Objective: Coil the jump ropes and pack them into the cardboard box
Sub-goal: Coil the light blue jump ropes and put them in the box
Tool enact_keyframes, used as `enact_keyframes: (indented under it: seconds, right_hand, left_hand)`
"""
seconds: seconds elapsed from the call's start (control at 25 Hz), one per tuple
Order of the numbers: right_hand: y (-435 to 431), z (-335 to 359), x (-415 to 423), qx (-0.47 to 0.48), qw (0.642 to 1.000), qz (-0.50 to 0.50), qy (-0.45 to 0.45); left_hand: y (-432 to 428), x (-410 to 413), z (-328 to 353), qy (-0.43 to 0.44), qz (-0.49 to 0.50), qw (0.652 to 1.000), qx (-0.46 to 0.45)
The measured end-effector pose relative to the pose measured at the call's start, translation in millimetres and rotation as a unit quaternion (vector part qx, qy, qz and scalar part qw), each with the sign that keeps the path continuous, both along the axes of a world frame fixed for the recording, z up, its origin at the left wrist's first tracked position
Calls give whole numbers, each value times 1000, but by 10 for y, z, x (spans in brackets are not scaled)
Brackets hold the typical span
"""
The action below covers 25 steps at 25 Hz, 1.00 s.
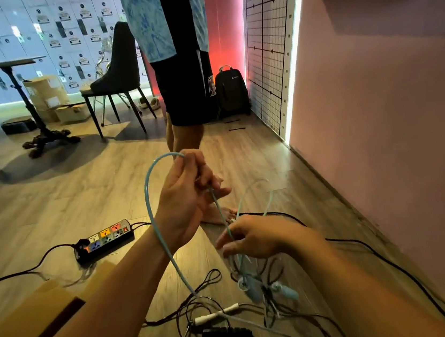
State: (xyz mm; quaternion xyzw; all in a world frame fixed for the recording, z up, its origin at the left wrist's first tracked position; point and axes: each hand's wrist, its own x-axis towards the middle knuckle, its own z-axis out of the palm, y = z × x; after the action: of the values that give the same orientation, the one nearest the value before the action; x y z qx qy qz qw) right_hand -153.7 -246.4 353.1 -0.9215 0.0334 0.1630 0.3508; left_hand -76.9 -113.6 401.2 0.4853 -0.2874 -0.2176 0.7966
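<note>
On the floor, power strip; left hand, right hand tight on blue rope.

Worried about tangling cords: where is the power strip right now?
Head view: the power strip lies on the wooden floor, left of the left hand holding the light blue jump rope, just beyond the cardboard box.

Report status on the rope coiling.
Left hand grips blue rope. Right hand on it lower, grip blurred. Black ropes tangled below, unpacked.
</note>
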Motion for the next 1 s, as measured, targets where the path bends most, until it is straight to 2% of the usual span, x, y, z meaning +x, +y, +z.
enact_keyframes:
  seconds: [0.08,0.16,0.24,0.28,0.36,0.44,0.48,0.56,0.64,0.76,0.84,0.92,1.0]
  right_hand:
    - [-59,-22,28,-31,996,-63,-50]
    - [-109,48,32,-32,972,-156,-171]
    - [-95,135,24,32,915,-229,-329]
    - [-60,172,29,82,894,-250,-362]
    - [56,255,28,136,887,-253,-362]
    - [150,349,-12,167,861,-256,-407]
    - [166,401,-31,187,836,-263,-444]
    - [204,462,-60,214,807,-271,-479]
    - [314,444,-59,225,814,-258,-470]
    - [408,428,-14,286,824,-234,-430]
    - [363,431,-1,299,882,-196,-306]
    - [306,354,4,230,954,-124,-147]
    - [297,222,10,137,988,-52,-44]
  left_hand:
    - [50,30,44,-4,29,999,-33]
    - [122,129,46,-14,87,995,-53]
    - [213,295,-1,-67,137,988,-1]
    - [248,339,-43,-100,132,984,66]
    - [271,329,-211,-153,31,958,239]
    - [241,222,-361,-252,-103,892,362]
    - [214,188,-410,-295,-133,872,366]
    - [163,148,-412,-311,-134,889,308]
    - [164,106,-359,-311,-110,907,264]
    - [181,72,-351,-322,-16,914,247]
    - [251,58,-262,-254,38,954,155]
    - [331,111,-111,-167,81,982,30]
    - [413,142,8,-112,97,988,-52]
